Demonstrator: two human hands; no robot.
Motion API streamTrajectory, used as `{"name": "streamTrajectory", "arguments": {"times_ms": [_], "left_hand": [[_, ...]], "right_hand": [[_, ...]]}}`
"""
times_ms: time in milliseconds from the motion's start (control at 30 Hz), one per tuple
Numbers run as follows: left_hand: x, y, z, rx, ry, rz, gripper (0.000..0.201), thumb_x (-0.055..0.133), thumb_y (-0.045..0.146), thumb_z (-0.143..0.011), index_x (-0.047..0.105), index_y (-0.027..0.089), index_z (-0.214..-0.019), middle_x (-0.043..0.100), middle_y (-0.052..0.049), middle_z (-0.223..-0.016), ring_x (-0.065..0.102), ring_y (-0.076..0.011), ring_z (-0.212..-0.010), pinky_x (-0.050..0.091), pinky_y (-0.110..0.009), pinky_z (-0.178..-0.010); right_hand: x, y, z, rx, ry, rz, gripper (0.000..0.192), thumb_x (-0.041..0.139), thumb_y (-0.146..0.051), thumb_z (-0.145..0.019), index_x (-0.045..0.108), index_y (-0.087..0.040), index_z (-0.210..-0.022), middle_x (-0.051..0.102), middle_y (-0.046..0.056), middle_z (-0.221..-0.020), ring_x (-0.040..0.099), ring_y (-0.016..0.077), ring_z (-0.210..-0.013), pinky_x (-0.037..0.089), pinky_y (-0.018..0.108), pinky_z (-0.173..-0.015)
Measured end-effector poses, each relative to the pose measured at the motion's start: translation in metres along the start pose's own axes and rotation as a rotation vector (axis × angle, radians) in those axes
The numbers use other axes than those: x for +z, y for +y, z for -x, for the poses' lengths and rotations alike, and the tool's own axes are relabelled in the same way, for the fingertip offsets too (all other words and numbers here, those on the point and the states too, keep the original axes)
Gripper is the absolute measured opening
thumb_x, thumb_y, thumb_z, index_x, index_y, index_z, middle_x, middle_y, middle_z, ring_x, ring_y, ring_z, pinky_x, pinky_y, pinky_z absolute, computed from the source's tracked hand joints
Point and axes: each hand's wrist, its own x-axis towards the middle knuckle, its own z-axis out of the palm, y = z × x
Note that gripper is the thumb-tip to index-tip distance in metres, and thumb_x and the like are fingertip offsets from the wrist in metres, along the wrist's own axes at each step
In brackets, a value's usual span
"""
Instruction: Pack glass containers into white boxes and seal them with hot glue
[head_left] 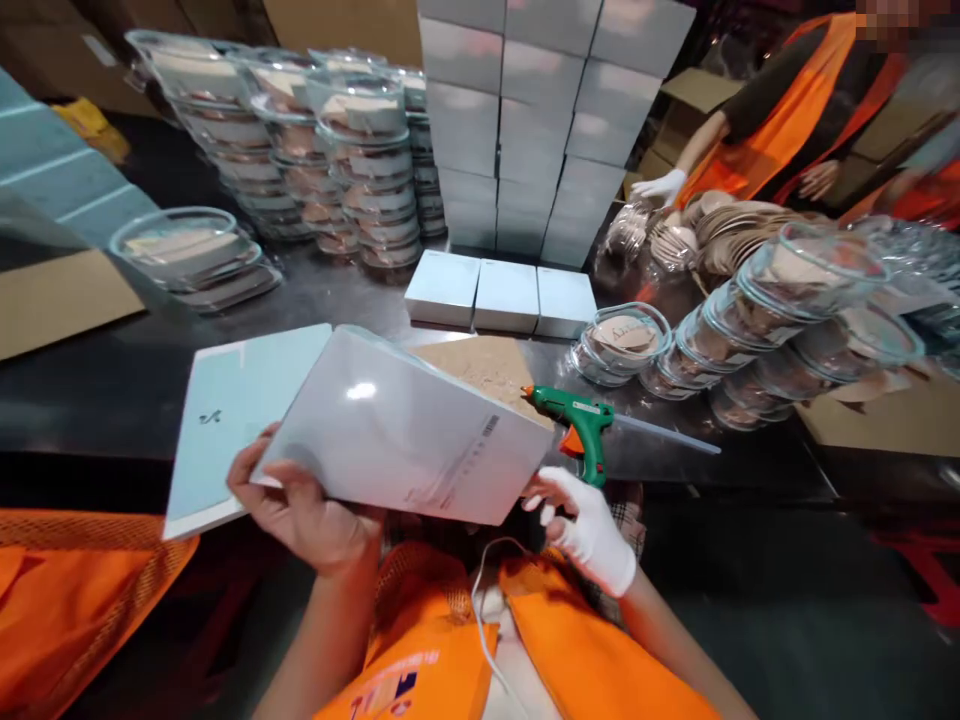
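Observation:
My bare left hand (307,510) is closed round the left end of a white box (405,430), which is tilted above the table's front edge. Small print and a barcode show on the box's face. In a white glove, my right hand (581,525) has its fingers curled at the box's lower right corner; they seem to touch it. Behind my left hand lies a pale blue box (240,400) with a dark logo. A green glue gun (577,415) with a clear glue stick rests right of the white box, its nozzle over a brown board (480,365).
Three small white boxes (506,297) stand before a tall stack of boxes (536,130). Stacked round clear containers (367,170) stand at left, more containers (750,290) at right. A co-worker's gloved hand (660,188) is at the back right, among wrapped brown discs (750,235).

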Motion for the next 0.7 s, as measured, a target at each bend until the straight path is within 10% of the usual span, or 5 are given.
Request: {"name": "streamTrajectory", "arguments": {"times_ms": [167, 333, 467, 600, 700], "left_hand": [[-0.025, 0.005, 0.009, -0.201, -0.274, -0.184, 0.046, 0.067, 0.072, -0.091, 0.07, 0.026, -0.096, 0.072, -0.002, -0.102, 0.072, -0.0233, -0.106, 0.058, -0.038, -0.1], [0.003, 0.036, -0.036, 0.181, -1.096, -0.569, 0.092, 0.088, 0.076, -0.064, 0.069, 0.03, -0.141, 0.072, -0.013, -0.139, 0.068, -0.0428, -0.127, 0.055, -0.057, -0.111], [0.038, 0.025, -0.041, 0.018, -1.601, -0.424, 0.07, 0.087, 0.057, -0.08, 0.068, 0.032, -0.142, 0.08, -0.009, -0.125, 0.08, -0.0308, -0.104, 0.067, -0.036, -0.081], [0.037, -0.008, -0.02, -0.394, -1.253, -0.277, 0.058, 0.091, 0.055, -0.075, 0.076, 0.026, -0.123, 0.084, -0.01, -0.105, 0.081, -0.0314, -0.094, 0.068, -0.039, -0.074], [0.058, -0.032, 0.007, -0.714, -0.921, -0.04, 0.064, 0.076, 0.075, -0.081, 0.076, 0.022, -0.116, 0.083, -0.013, -0.102, 0.081, -0.0329, -0.097, 0.069, -0.046, -0.083]], "right_hand": [[-0.025, -0.032, 0.003, 0.1, 0.057, -0.001, 0.053, 0.076, -0.07, -0.08, 0.076, -0.017, -0.08, 0.073, 0.005, -0.074, 0.065, 0.0191, -0.063, 0.058, 0.031, -0.061], [-0.066, -0.075, -0.025, -0.019, -0.403, 0.288, 0.043, 0.07, -0.055, -0.089, 0.071, -0.017, -0.07, 0.064, 0.0, -0.062, 0.052, 0.012, -0.056, 0.045, 0.022, -0.052], [-0.082, -0.075, -0.067, -0.151, -0.408, 0.402, 0.047, 0.063, -0.06, -0.093, 0.078, -0.017, -0.081, 0.073, 0.002, -0.071, 0.066, 0.0168, -0.065, 0.054, 0.026, -0.064], [-0.13, -0.051, -0.12, -0.26, 0.286, 0.928, 0.044, 0.067, -0.051, -0.096, 0.076, -0.017, -0.123, 0.077, 0.015, -0.124, 0.071, 0.0301, -0.116, 0.054, 0.041, -0.104], [-0.158, -0.031, -0.151, -0.208, 0.329, 1.144, 0.041, 0.078, -0.03, -0.087, 0.074, -0.01, -0.123, 0.07, 0.023, -0.138, 0.061, 0.0381, -0.132, 0.043, 0.048, -0.117]]}}
